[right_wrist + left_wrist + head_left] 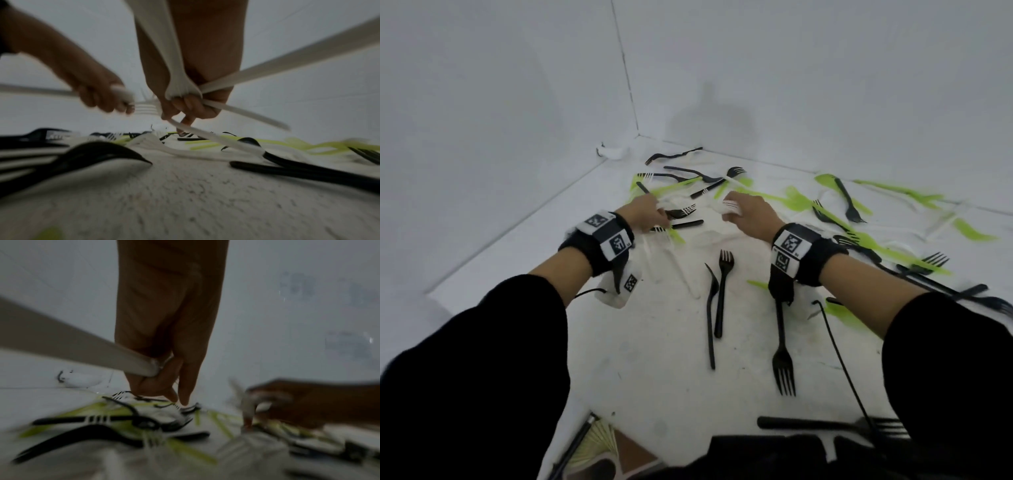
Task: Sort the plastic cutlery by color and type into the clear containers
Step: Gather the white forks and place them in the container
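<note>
Black, green and white plastic cutlery lies scattered over a white table [661, 377]. My left hand [654, 214] reaches into the pile at the middle and grips a white fork by its handle [82, 350]; its tines [145, 107] show in the right wrist view. Index finger and thumb of the left hand [176, 394] point down at black forks [98, 418] lying over green pieces. My right hand [736, 209] grips a bundle of several white cutlery pieces [179, 81], just right of the left hand [98, 95]. No clear container is in view.
Two black forks [722, 291] [782, 349] and a black knife [710, 315] lie near me. Green pieces [784, 198] and more black forks spread to the right. White walls meet at the far corner, where a crumpled white item [613, 152] sits. A black cable [839, 359] crosses the table.
</note>
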The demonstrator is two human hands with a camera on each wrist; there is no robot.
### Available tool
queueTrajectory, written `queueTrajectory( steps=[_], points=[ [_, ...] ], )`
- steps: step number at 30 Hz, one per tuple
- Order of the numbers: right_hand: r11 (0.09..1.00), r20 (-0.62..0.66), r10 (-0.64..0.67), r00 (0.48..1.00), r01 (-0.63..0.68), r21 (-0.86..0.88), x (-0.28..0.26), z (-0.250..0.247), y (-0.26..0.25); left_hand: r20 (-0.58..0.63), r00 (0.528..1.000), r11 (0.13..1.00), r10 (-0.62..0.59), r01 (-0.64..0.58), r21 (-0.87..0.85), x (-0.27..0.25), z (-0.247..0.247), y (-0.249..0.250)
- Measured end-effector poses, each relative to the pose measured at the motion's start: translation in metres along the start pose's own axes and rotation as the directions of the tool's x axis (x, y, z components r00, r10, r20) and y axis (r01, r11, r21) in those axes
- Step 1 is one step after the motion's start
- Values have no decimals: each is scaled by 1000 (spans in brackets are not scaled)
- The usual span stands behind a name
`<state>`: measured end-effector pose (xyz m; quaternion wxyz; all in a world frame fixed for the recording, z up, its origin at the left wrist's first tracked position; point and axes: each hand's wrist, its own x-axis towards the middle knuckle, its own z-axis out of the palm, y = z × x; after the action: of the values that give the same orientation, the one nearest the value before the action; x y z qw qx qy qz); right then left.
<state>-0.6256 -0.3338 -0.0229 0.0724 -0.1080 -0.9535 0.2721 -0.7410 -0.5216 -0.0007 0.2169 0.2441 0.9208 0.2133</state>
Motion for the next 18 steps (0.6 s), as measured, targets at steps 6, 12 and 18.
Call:
queueTrajectory(
  steps=[6, 12, 18],
  points=[
    [893, -392, -74, 917, 236, 383, -22, -52, -17, -106, 994, 986, 21, -3, 166, -2, 22, -3],
    [911, -388, -8, 922, 167, 378, -38, -99, 1, -108, 994, 993, 29, -17, 113, -1, 19, -6],
    [999, -103, 31, 994, -27, 37, -30, -70, 26, -147, 982, 915, 119, -167, -369, -23, -6, 14]
  ],
)
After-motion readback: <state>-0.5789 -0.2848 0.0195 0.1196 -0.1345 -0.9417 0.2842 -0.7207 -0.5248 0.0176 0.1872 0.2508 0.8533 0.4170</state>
